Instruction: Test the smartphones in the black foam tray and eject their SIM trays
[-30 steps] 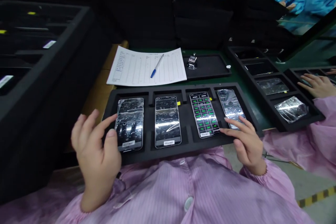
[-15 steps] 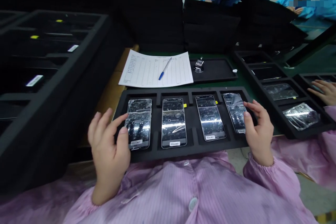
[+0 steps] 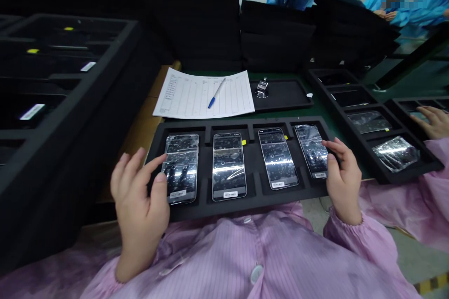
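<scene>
In front of me lies a black foam tray (image 3: pixel 256 200) with several smartphones side by side in its slots, each with a white barcode label near its lower edge. My left hand (image 3: pixel 140 201) is open, its fingers spread; the index fingertip and thumb are at the left edge of the leftmost phone (image 3: pixel 180 168). At the other end, my right hand (image 3: pixel 345 180) has its thumb and fingers apart, with the fingertips by the right edge of the rightmost phone (image 3: pixel 310 152). Between them are two more phones, a left one (image 3: pixel 229 168) and a right one (image 3: pixel 278 159).
Behind the tray are a printed form (image 3: pixel 196 103) with a blue-capped pen (image 3: pixel 216 93) and a shallow black tray (image 3: pixel 287 96) bearing a small metal object (image 3: pixel 262 88). Stacked trays (image 3: pixel 140 56) rise at left. At right, another person's hand (image 3: pixel 433 121) is over a tray.
The view has shifted slightly, so everything sits a little further left. My hands keep nearly the same place beside the phones. A person in blue at the back has raised an arm.
</scene>
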A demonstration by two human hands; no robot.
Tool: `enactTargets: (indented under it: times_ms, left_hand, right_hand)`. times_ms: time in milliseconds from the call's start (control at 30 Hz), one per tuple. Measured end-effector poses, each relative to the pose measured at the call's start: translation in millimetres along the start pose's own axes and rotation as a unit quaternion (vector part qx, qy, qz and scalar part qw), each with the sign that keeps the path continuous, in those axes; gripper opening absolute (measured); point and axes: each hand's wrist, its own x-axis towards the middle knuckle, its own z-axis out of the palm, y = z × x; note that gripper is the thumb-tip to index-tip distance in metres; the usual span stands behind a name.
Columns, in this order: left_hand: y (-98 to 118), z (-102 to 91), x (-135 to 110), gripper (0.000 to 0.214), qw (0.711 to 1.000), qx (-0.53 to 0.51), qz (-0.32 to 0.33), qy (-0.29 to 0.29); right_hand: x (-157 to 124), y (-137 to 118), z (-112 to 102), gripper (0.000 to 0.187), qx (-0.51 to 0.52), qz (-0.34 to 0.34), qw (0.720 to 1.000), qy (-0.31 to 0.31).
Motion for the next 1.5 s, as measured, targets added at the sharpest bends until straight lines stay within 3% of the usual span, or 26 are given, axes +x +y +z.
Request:
enactTargets:
  times_ms: [1267, 1500]
  left_hand:
    - [6, -2.3, -1, 0.038, 0.999, 0.018, -0.030, -0.022]
    - [-15, -2.8, 0, 0.037, 0.999, 0.024, 0.006, -0.031]
  right_hand:
    - [0, -5, -2, 0.033, -0.044, 0.019, 0.999, -0.019]
    - [-4, 4, 9, 0.038, -0.037, 0.009, 0.999, -0.022]
